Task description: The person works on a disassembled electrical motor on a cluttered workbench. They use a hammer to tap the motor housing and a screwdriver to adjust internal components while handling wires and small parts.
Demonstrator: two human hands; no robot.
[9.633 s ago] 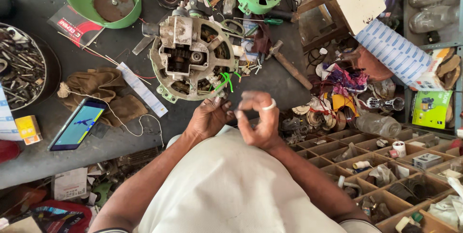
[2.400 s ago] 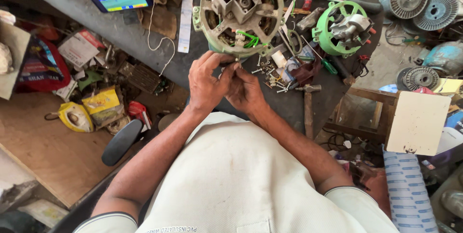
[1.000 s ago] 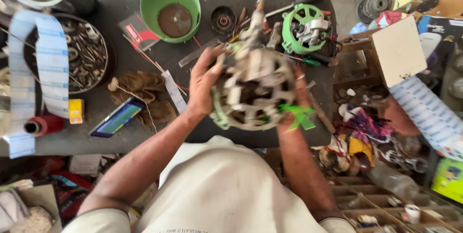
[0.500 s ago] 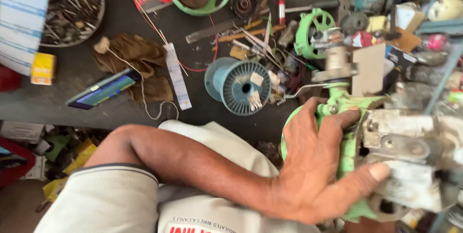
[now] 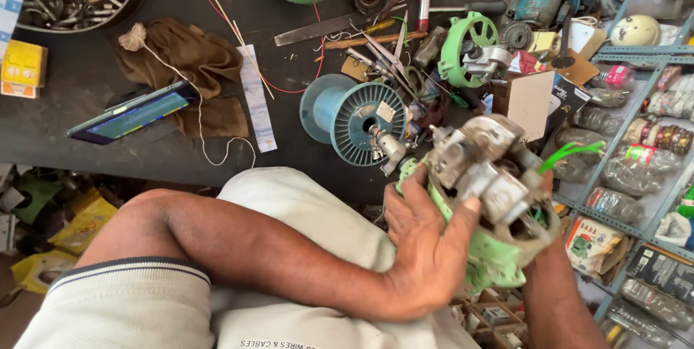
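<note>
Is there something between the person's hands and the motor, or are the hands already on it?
Nothing visible stands between them. The left hand already grips the green and grey motor, its fingers wrapped over the housing. The right hand is mostly hidden behind the motor; only its forearm shows below, so its grip cannot be seen.

Cream short-sleeved shirt point(image 5: 303, 219), dark-striped sleeve cuff point(image 5: 137, 268), bare forearms

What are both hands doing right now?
Left hand: closed around the green-and-grey motor.
Right hand: hidden behind the motor; grip cannot be told.
</note>
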